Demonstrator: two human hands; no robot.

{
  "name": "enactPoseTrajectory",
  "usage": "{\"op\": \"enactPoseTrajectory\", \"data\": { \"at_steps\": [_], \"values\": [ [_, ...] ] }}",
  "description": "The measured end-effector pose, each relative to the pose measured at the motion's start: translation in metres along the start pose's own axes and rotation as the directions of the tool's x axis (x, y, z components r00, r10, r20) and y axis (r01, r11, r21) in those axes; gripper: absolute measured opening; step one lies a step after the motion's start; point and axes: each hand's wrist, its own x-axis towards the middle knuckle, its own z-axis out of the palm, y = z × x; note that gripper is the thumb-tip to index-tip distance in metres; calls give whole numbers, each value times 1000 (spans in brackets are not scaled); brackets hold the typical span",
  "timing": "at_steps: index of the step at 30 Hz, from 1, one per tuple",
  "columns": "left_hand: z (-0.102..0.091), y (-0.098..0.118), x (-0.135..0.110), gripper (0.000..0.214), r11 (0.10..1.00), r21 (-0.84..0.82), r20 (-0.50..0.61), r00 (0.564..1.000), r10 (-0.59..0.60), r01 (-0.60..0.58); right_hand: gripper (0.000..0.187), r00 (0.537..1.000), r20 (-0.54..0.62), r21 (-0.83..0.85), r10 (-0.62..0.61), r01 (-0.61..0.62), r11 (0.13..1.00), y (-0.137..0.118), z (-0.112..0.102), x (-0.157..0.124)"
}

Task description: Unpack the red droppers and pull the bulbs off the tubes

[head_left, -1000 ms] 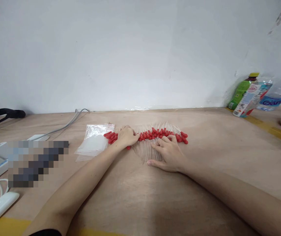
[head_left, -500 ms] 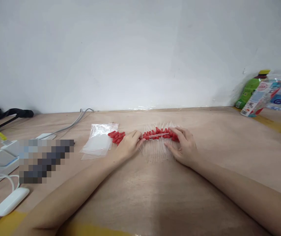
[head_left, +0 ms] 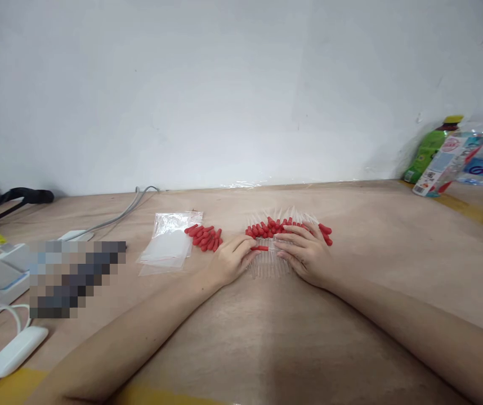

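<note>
A pile of clear glass droppers with red rubber bulbs (head_left: 275,226) lies on the wooden table (head_left: 351,315), tubes fanned out around it. My left hand (head_left: 229,261) and my right hand (head_left: 303,251) meet just in front of the pile. Between their fingertips they pinch a single dropper (head_left: 263,248), the left hand at its red bulb and the right at its clear tube. A small separate heap of loose red bulbs (head_left: 206,236) sits left of my left hand.
Clear plastic bags (head_left: 169,246) lie left of the bulbs. Further left are a grey cable (head_left: 115,218), white devices (head_left: 11,351), a black strap (head_left: 17,198) and a blurred patch. Drink bottles (head_left: 448,154) stand at the far right by the white wall.
The left hand came off the left heap of bulbs. Both hands lifted one dropper from the pile and drew it toward me, closing together on it.
</note>
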Motion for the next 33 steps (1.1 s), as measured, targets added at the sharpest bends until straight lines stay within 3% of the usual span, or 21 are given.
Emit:
{"op": "enactPoseTrajectory", "data": {
  "at_steps": [3, 5, 14, 19, 33],
  "values": [
    [-2, 6, 7, 28, 999, 37, 75, 997, -10, 7, 19, 1000, 15, 20, -7, 6, 1000, -3, 0, 0],
    [-1, 8, 10, 24, 999, 49, 104, 995, 8, -13, 19, 1000, 19, 33, -15, 15, 999, -5, -1, 0],
    [6, 7, 9, 17, 995, 62, 59, 996, 72, -76, 27, 996, 55, 109, -66, 60, 992, -5, 5, -1],
    [2, 12, 11, 17, 989, 91, 94, 990, 107, -115, 22, 989, 1, 198, -148, 145, 969, -4, 11, -3],
    [-2, 12, 9, 22, 992, 37, 219, 970, 106, -117, 21, 977, -59, 192, -206, 213, 958, -4, 10, -8]
  ]
}}
